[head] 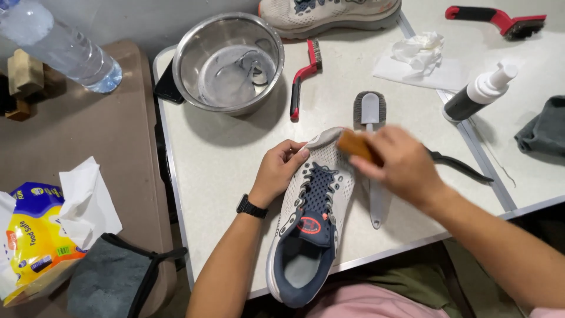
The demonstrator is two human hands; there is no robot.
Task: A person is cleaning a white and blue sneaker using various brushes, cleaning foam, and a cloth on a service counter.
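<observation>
A grey and navy sneaker (312,218) lies on the white table (218,165), toe pointing away from me. My left hand (278,171), with a black watch on the wrist, grips the shoe's left side near the toe. My right hand (397,165) holds a brown wooden brush (356,145) pressed against the toe area on the right. A white-handled brush (371,118) lies on the table just beyond and under my right hand.
A steel bowl (229,62) with soapy water stands at the back left, with a red-handled brush (303,79) beside it. A second sneaker (329,15), crumpled tissue (418,50), a spray bottle (479,94), another red brush (500,20) and a grey cloth (544,132) lie further back and right. A water bottle (59,44) and tissue pack (35,235) sit left.
</observation>
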